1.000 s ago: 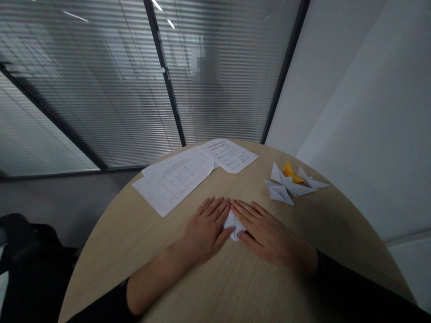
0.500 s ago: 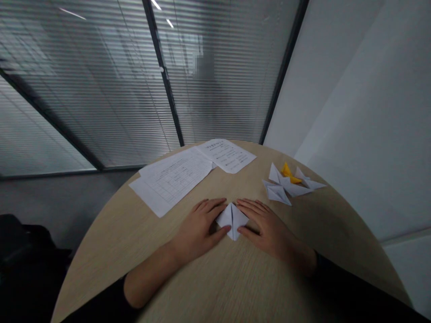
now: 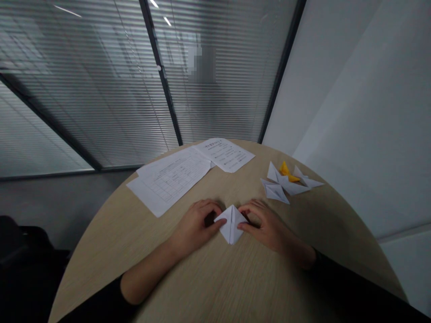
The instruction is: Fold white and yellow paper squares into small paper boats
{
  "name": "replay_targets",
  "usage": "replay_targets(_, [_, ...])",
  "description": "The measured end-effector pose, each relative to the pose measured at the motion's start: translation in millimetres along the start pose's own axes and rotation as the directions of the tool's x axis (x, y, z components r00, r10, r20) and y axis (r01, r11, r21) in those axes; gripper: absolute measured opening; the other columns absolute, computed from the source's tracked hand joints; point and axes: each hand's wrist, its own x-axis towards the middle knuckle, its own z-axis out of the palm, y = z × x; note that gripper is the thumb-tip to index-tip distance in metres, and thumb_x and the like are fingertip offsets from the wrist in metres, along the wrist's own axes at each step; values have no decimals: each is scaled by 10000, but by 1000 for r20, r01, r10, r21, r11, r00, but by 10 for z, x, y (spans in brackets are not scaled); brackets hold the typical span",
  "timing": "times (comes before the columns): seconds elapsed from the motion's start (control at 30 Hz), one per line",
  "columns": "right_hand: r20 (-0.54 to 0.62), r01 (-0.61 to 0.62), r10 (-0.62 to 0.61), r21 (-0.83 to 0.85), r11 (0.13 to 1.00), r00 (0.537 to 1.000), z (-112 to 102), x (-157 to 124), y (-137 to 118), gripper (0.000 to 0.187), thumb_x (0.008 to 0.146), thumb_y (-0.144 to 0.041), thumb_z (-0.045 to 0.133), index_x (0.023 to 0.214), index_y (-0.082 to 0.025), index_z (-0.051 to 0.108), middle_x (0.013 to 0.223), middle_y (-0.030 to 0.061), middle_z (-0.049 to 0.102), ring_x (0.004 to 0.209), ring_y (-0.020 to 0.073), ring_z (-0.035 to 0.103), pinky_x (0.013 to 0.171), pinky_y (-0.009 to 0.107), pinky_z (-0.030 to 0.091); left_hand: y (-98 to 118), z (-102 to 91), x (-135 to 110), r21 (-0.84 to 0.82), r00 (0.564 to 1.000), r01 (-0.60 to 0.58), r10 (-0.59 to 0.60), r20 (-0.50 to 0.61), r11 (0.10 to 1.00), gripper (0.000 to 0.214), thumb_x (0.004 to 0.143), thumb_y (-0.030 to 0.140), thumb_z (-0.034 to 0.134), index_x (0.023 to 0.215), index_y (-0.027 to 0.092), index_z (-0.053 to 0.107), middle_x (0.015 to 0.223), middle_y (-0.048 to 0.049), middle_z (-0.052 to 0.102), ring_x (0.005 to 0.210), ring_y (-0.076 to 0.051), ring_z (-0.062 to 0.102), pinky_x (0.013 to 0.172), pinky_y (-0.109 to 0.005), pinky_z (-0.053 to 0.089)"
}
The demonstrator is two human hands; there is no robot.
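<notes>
A small diamond of folded white paper (image 3: 231,229) with a seam down its middle sits between my hands, just over the wooden table (image 3: 215,287). My left hand (image 3: 198,222) pinches its left corner, thumb on the front face and fingers curled behind. On the other side my right hand (image 3: 264,223) grips the right corner the same way, its thumb on the front. The fingertips behind the paper are partly hidden.
Several folded white paper boats (image 3: 292,185) and a yellow folded piece (image 3: 288,172) cluster at the right. Printed sheets (image 3: 175,175) overlap at the back left. Beyond the table stand a glass partition with blinds (image 3: 215,107) and a white wall (image 3: 353,134). A dark chair (image 3: 27,260) is at far left.
My fingers have gone from lying fairly flat beside the folded paper to curling behind its side corners. Both thumbs have moved up its front, and the paper sits slightly lower in view.
</notes>
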Motion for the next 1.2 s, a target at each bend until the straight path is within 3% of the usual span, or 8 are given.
replay_targets(0.13, [-2, -12, 12, -13, 1000, 1000, 2, 9, 13, 226, 961, -101, 861, 1061, -253, 728, 995, 20, 737, 982, 250, 693, 891, 387, 543, -20, 16, -4, -2, 1000, -23, 23, -2, 1000, 109, 1039, 289, 771, 957, 234, 724, 1139, -62, 799, 1091, -272, 737, 1006, -465, 543])
replay_targets(0.27, [-4, 31, -32, -79, 996, 999, -10, 5, -2, 204, 984, -80, 801, 988, -252, 691, 952, 13, 726, 937, 237, 685, 850, 376, 539, 23, -5, -21, 67, 997, -82, 81, 12, 994, 25, 1030, 250, 746, 1014, 242, 728, 1136, -62, 795, 1094, -274, 734, 999, -459, 537])
replay_targets(0.4, [-18, 161, -170, -248, 955, 985, -33, -6, -26, 212, 995, -62, 713, 978, -269, 670, 958, 26, 737, 977, 263, 697, 1063, 497, 554, 63, -61, -16, 136, 979, -199, 192, 67, 970, 74, 1057, 193, 654, 1076, 243, 705, 1034, -45, 775, 992, -251, 724, 936, -429, 514])
replay_targets(0.53, [40, 294, -298, -328, 897, 954, -69, -13, -93, 224, 970, -49, 662, 979, -273, 666, 957, 21, 739, 958, 252, 707, 1251, 568, 489, 74, -120, -18, 147, 950, -297, 276, 147, 943, 150, 1059, 155, 610, 1128, 240, 713, 1085, -56, 786, 1028, -255, 738, 940, -421, 510])
replay_targets(0.67, [105, 348, -333, -323, 880, 937, -93, -17, -177, 260, 903, -38, 644, 1037, -257, 683, 1006, 37, 765, 986, 251, 718, 1285, 560, 486, 69, -135, -27, 104, 937, -328, 309, 161, 939, 143, 1049, 164, 632, 1108, 244, 736, 1120, -55, 791, 1045, -250, 744, 961, -417, 520])
replay_targets(0.83, [170, 388, -351, -314, 866, 921, -118, -20, -285, 216, 889, -109, 667, 1045, -251, 717, 1041, 73, 792, 1009, 284, 721, 1281, 605, 504, 56, -95, -20, 57, 958, -270, 262, 121, 961, 74, 1068, 219, 691, 1056, 249, 758, 1124, -49, 807, 1047, -241, 755, 968, -412, 542])
replay_targets(1.03, [241, 376, -318, -252, 892, 917, -112, -63, -341, 445, 1023, -144, 655, 1426, -306, 749, 1380, 75, 845, 1255, 309, 779, 1297, 626, 512, 64, -101, -11, 74, 965, -236, 225, 132, 969, 145, 1114, 324, 732, 1008, 256, 804, 1099, -59, 825, 1049, -249, 771, 965, -431, 555])
replay_targets(1.2, [291, 308, -252, -166, 937, 923, -102, -241, -333, 746, 1032, -202, 712, 1750, -246, 513, 1740, 138, 619, 1606, 337, 600, 1376, 598, 450, 43, -108, 0, 107, 965, -247, 235, 114, 963, 160, 1109, 313, 740, 979, 251, 809, 1080, -56, 816, 1029, -245, 770, 948, -424, 551])
